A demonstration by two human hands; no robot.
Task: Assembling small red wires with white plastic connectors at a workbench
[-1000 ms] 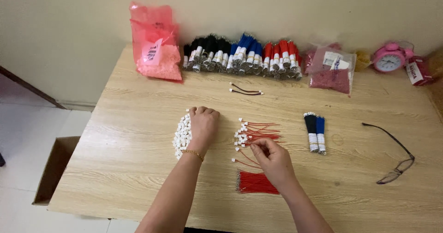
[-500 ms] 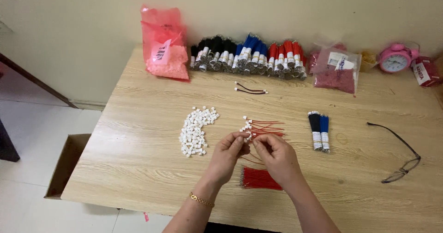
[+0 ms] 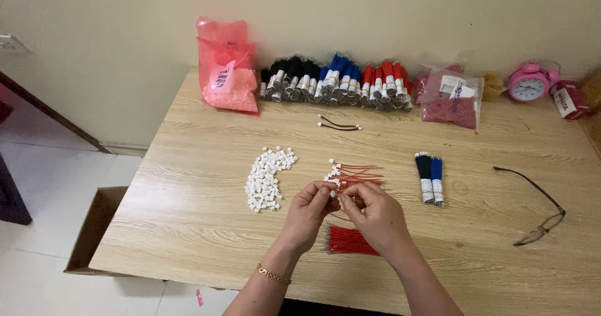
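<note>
Far left on the wooden table stands a pink plastic bag bearing a pale label; far right lies a clear packet of red parts. Bundled wires line the wall between. Left hand and right hand meet near centre, fingertips pinched on a small white connector with a red wire. White connectors lie just left.
</note>
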